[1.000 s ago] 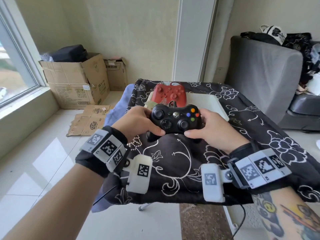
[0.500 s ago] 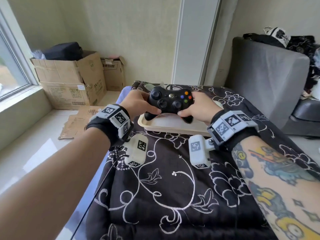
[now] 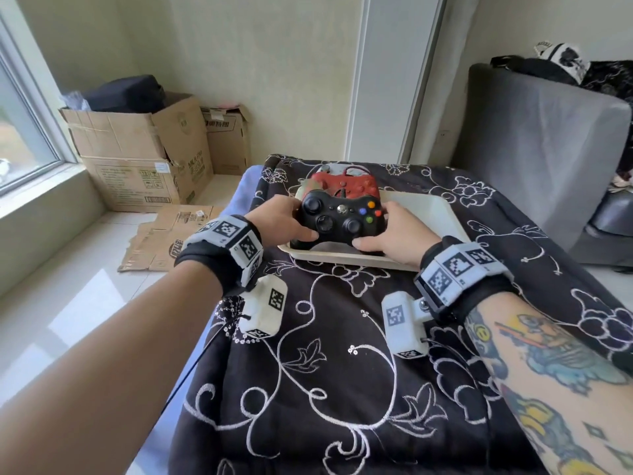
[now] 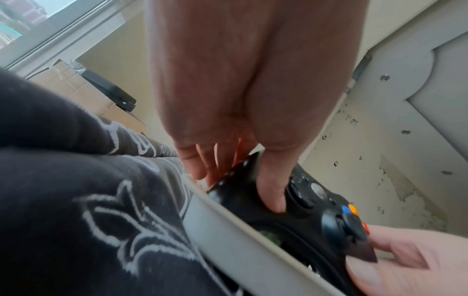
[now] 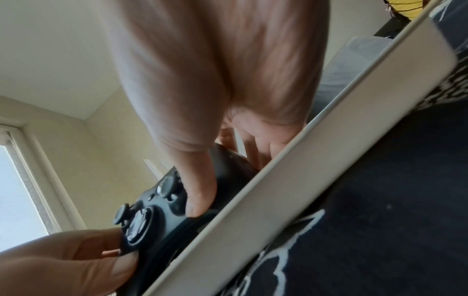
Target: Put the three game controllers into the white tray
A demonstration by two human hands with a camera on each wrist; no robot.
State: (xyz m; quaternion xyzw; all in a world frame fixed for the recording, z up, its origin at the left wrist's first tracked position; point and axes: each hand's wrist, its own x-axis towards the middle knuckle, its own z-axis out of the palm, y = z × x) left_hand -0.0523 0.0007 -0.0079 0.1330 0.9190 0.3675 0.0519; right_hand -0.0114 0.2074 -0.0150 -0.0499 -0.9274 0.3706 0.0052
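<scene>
**Black controller held by both hands at the tray's near edge**

Head view: the left hand and the right hand grip the two ends of the black controller, thumbs on its face, fingers wrapped round its grips. It sits over the near left part of the white tray; whether it touches the tray floor cannot be told. At 12 o'clock from it, just behind and partly hidden, lies the red controller, at the tray's far left. A third controller cannot be made out for sure. The tray rests on a black cloth with white floral lines. Cardboard boxes stand at 10 o'clock by the window, a grey sofa at 2 o'clock.

Left wrist view: the left hand has its thumb pressed on the black controller beside a stick, the other fingers curled behind it. The tray rim runs just below; the right hand holds the far end at 4 o'clock.

Right wrist view: the right hand sets its thumb on the black controller, fingers tucked behind, beside the tray rim. The left hand clasps the other end at 8 o'clock.
</scene>
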